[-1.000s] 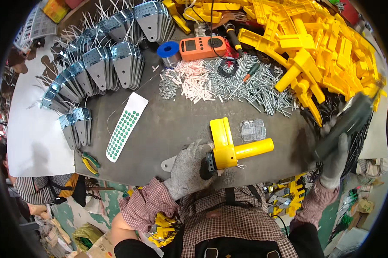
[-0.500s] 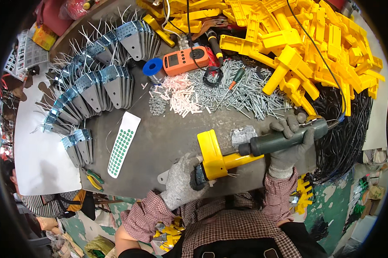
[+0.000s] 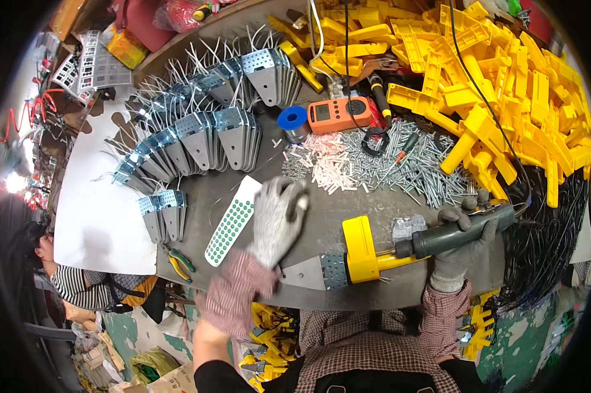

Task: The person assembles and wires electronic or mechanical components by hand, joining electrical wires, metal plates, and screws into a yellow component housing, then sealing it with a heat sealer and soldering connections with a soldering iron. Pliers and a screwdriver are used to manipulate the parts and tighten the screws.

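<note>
While the right hand wraps round a dark green driver, its nose pointing left along the tube of the yellow part, the left hand, fingers bent, is over the right edge of a sticker sheet; whether it holds anything, I cannot tell. The yellow part, joined to a grey plate, lies on the tabletop near the front edge. Beyond, pink tubes lie between nuts and screws, with an orange meter and blue spool behind.
</note>
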Action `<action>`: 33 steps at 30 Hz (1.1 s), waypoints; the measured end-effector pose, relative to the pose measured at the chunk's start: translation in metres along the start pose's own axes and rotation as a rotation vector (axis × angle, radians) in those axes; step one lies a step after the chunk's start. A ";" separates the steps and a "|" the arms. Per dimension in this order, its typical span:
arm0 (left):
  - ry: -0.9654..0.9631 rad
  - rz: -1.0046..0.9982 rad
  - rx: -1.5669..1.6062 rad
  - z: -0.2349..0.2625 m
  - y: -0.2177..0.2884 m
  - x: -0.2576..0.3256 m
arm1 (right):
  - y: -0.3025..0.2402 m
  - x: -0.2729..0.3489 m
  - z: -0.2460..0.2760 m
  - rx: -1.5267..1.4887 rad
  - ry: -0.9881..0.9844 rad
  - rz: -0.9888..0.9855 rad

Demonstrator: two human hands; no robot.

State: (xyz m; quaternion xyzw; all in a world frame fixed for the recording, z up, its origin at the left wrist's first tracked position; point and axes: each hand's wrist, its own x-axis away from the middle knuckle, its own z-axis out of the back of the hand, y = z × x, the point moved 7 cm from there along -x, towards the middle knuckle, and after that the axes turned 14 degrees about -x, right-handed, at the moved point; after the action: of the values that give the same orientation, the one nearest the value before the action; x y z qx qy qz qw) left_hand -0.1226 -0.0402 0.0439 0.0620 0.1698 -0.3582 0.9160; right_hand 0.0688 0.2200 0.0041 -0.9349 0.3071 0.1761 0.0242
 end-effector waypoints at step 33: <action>-0.240 0.211 0.695 -0.013 0.042 0.096 | 0.023 -0.008 -0.013 -0.011 0.143 0.049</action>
State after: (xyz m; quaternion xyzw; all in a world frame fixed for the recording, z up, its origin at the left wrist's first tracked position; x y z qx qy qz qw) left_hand -0.0316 -0.0670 -0.0025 0.3438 -0.0779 -0.3027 0.8855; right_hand 0.0532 0.2037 0.0203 -0.9374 0.3299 0.1109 -0.0072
